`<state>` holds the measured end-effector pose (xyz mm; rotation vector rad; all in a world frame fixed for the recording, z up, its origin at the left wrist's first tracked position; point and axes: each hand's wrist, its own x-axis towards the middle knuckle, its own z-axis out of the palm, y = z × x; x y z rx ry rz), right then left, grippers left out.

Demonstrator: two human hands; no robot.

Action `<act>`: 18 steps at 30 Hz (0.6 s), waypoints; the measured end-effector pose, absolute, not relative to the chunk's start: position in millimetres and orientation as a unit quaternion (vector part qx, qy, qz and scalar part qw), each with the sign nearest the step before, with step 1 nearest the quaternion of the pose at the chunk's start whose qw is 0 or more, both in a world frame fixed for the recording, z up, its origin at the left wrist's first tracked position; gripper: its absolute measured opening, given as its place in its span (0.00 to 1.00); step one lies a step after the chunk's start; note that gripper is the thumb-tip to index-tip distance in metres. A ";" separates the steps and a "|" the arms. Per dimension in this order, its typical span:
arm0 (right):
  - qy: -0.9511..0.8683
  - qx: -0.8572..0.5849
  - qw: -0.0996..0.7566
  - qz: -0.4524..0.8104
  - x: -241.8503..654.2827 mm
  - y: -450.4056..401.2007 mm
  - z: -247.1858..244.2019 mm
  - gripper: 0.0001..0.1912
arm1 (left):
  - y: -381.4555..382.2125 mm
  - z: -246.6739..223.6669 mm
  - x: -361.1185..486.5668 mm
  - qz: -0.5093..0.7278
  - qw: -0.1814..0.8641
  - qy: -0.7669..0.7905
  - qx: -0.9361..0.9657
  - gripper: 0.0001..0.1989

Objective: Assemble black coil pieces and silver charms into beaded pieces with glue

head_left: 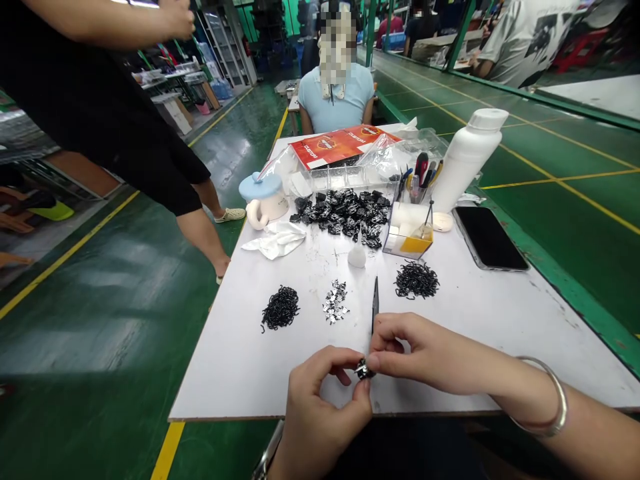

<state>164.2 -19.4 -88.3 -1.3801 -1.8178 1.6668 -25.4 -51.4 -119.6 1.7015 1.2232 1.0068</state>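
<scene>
Honestly all I can read is "CUSTOM" on the flat red-orange printed packet [345,143]; cream blue-lidded mug [271,206] lettering's too tiny.

The near small part [364,369] was black and silver. The left pile [281,308] and the right pile [417,279] were black, the metal bits [335,305] between them silver. The table [225,377] was white, the far-left cup [274,205] cream with a light blue lid [254,189], the floor [95,353] green with yellow lines [70,255].
</scene>
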 end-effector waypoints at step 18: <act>-0.656 -0.672 0.287 0.187 159.4 68.1 -115.6 0.10 | -45.6 -115.4 -3.8 0.382 0.707 0.511 0.306 0.12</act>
